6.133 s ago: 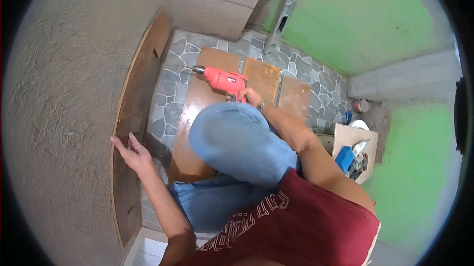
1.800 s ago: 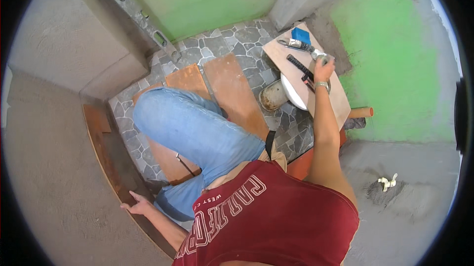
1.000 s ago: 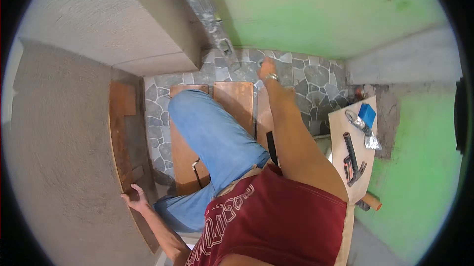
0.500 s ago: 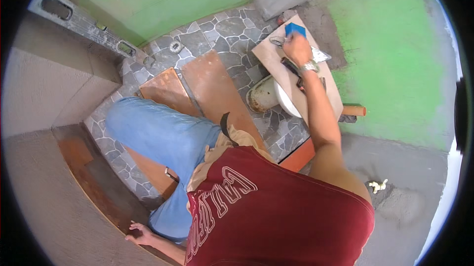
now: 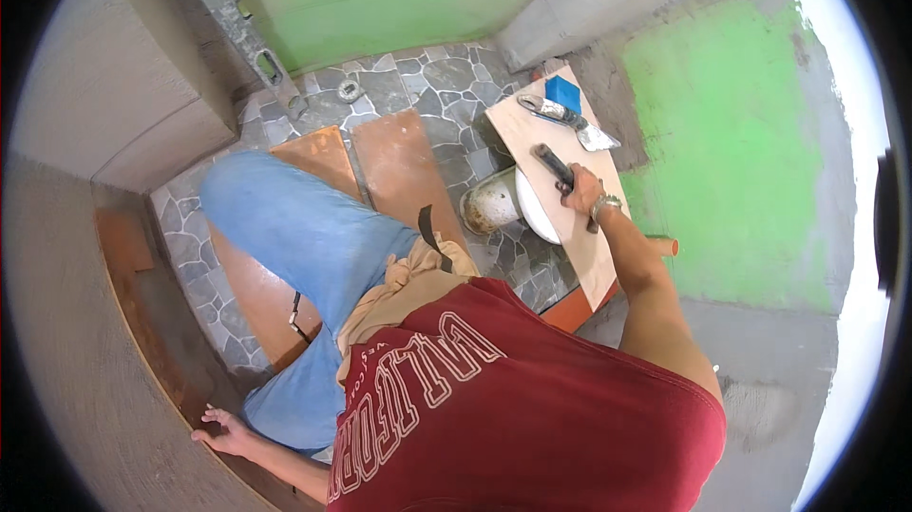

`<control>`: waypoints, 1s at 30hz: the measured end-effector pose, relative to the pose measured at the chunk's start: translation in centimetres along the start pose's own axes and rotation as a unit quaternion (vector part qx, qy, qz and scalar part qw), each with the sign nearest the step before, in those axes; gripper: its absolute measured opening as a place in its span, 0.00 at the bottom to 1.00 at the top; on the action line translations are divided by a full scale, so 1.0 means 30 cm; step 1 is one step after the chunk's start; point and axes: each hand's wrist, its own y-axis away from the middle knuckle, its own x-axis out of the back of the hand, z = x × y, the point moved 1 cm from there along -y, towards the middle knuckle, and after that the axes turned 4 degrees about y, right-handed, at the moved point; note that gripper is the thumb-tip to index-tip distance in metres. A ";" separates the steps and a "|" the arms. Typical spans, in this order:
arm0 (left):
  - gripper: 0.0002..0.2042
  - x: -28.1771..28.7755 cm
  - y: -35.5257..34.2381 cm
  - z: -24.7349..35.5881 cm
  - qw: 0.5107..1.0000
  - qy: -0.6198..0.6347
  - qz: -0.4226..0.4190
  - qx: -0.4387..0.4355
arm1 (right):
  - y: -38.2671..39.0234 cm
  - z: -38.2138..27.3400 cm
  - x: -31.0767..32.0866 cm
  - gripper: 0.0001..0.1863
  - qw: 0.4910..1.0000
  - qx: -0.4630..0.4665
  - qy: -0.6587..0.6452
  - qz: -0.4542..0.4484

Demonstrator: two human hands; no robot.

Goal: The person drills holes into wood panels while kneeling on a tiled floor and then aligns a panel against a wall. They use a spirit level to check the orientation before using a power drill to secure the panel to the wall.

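Note:
My right hand [image 5: 583,189] is closed around a dark-handled tool [image 5: 553,162] on the pale board [image 5: 598,270]; its far end is partly hidden by the hand, so I cannot tell its exact kind. Farther along that board lie a blue block [image 5: 562,94] and a trowel [image 5: 597,138] with a mortar-smeared blade. At lower left, my left hand [image 5: 224,431] rests at the thin edge of a grey ledge [image 5: 142,398], its fingers apart and holding nothing.
The pale board lies over a white toilet bowl [image 5: 537,213]. Brown boards [image 5: 404,161] cover part of the stone-patterned floor [image 5: 442,75]. A long metal level [image 5: 233,23] leans at upper left, near a round floor drain [image 5: 350,90]. An orange pipe [image 5: 665,246] sticks out at right.
My right hand has come back from beside the blue block to the dark-handled tool and closed on it. The blue block now sits on the board alone. The left hand stays at the ledge.

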 end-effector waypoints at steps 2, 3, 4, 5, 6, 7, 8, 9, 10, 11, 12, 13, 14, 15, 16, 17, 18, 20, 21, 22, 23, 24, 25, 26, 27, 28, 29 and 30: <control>0.54 0.011 -0.016 0.006 1.000 0.008 0.000 0.002 | 0.021 -0.005 0.010 0.29 0.998 0.033 -0.048 -0.015; 0.56 0.015 -0.022 0.010 1.000 0.012 0.000 0.008 | 0.032 -0.018 0.020 0.28 0.997 0.028 -0.074 -0.003; 0.56 0.011 -0.020 0.015 1.000 0.009 -0.002 0.004 | 0.049 -0.034 0.023 0.26 0.995 0.018 -0.102 0.004; 0.56 0.004 -0.006 0.009 1.000 -0.002 0.012 -0.008 | 0.057 -0.081 0.065 0.26 0.994 0.021 -0.105 0.000; 0.56 -0.006 0.008 -0.010 1.000 -0.010 0.024 -0.018 | 0.063 -0.149 0.140 0.27 0.994 0.032 -0.106 -0.017; 0.56 -0.014 0.024 -0.045 1.000 -0.013 0.020 -0.017 | 0.068 -0.189 0.183 0.27 0.993 0.037 -0.108 -0.034; 0.56 -0.023 0.043 -0.077 0.999 -0.027 0.026 -0.040 | 0.053 -0.208 0.184 0.27 0.988 0.101 -0.117 0.006; 0.56 -0.049 0.051 -0.075 0.996 -0.042 0.025 -0.072 | 0.037 -0.310 0.243 0.26 0.978 0.143 -0.151 -0.021; 0.55 -0.045 0.026 -0.017 0.998 -0.047 0.009 -0.048 | 0.021 -0.453 0.335 0.26 0.964 0.186 -0.186 -0.046; 0.55 -0.062 0.024 -0.002 0.997 -0.058 0.004 -0.049 | 0.000 -0.575 0.375 0.22 0.958 0.170 -0.222 -0.055; 0.55 -0.066 0.037 -0.011 0.998 -0.043 0.007 -0.048 | -0.038 -0.693 0.398 0.18 0.953 0.157 -0.253 -0.063; 0.56 -0.055 0.051 -0.020 0.998 -0.020 0.012 -0.050 | -0.091 -0.805 0.411 0.19 0.932 0.186 -0.305 -0.068; 0.55 -0.057 0.064 -0.031 0.998 -0.011 0.027 -0.056 | -0.148 -0.909 0.419 0.20 0.907 0.215 -0.356 -0.072; 0.55 -0.054 0.060 -0.044 0.998 -0.006 0.027 -0.058 | -0.214 -0.989 0.403 0.20 0.897 0.267 -0.350 -0.041; 0.53 -0.034 0.041 -0.042 0.998 -0.023 0.034 -0.057 | -0.316 -1.055 0.351 0.20 0.887 0.343 -0.310 -0.013; 0.52 -0.022 0.026 -0.016 0.997 -0.038 0.035 -0.066 | -0.389 -1.144 0.333 0.21 0.911 0.315 -0.260 -0.064; 0.52 -0.019 0.019 -0.009 0.996 -0.036 0.031 -0.073 | -0.489 -1.172 0.283 0.22 0.917 0.345 -0.189 -0.071; 0.48 -0.020 0.020 0.001 0.996 -0.081 -0.016 -0.023 | -0.709 -1.198 0.154 0.22 0.929 0.358 -0.053 -0.076; 0.48 -0.020 0.028 0.010 0.996 -0.078 -0.012 -0.031 | -0.813 -1.173 0.106 0.21 0.936 0.345 0.016 -0.070; 0.47 -0.026 0.037 0.020 0.997 -0.075 -0.013 -0.006 | -0.909 -1.149 0.060 0.20 0.944 0.323 0.038 -0.053; 0.45 -0.026 0.043 0.014 0.997 -0.072 -0.013 0.021 | -1.002 -1.111 0.014 0.19 0.952 0.298 0.061 -0.035; 0.45 -0.023 0.041 -0.005 0.998 -0.067 -0.010 0.017 | -1.094 -1.057 -0.050 0.18 0.961 0.261 0.092 -0.011; 0.45 -0.031 0.041 -0.014 0.998 -0.068 0.011 -0.006 | -1.172 -1.018 -0.098 0.17 0.967 0.224 0.120 0.011; 0.45 -0.040 0.056 -0.011 0.996 -0.072 0.031 -0.034 | -1.231 -1.000 -0.126 0.17 0.966 0.219 0.139 0.002; 0.45 -0.045 0.074 -0.007 0.996 -0.074 0.034 -0.045 | -1.271 -0.991 -0.155 0.17 0.964 0.214 0.159 -0.009; 0.45 -0.053 0.095 -0.004 0.996 -0.081 0.016 -0.033 | -1.295 -0.999 -0.174 0.17 0.962 0.224 0.157 -0.016; 0.45 -0.061 0.112 -0.004 0.996 -0.087 -0.002 -0.019 | -1.315 -1.004 -0.178 0.18 0.963 0.218 0.157 -0.020; 0.45 -0.070 0.128 -0.002 0.996 -0.090 0.000 -0.027 | -1.328 -1.013 -0.188 0.19 0.965 0.210 0.156 -0.024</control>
